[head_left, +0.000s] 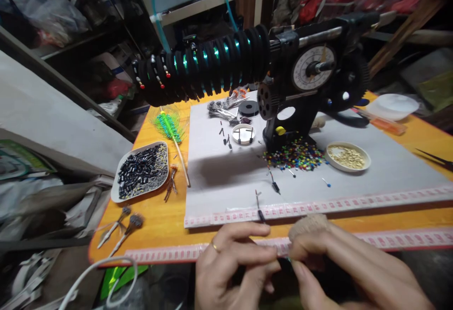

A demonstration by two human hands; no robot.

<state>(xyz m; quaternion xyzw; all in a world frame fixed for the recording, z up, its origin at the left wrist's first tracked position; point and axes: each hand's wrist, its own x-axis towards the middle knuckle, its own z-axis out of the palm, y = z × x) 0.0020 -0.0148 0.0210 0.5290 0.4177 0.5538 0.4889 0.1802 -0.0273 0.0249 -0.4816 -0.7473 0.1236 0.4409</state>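
Head view: both hands meet at the near edge of the orange tabletop (166, 215). The left hand (230, 267) and the right hand (339, 263) each pinch with thumb and fingertips on one small dark piece (285, 263) between them, so both grips are closed on it; it is too small and blurred to tell what it is. It hangs just off the near edge, over the gap below.

The judgement here: a slip of either pinch would drop the piece past the edge, out of sight among the clutter below. A white cable (106, 277) loops near left, close to the left wrist, and could snag. Farther off, the loose heap of coloured beads (295, 155) and the shallow dish of pale grains (348, 156) sit unguarded on the grey mat (354, 185); a jolt to the tabletop would scatter them.
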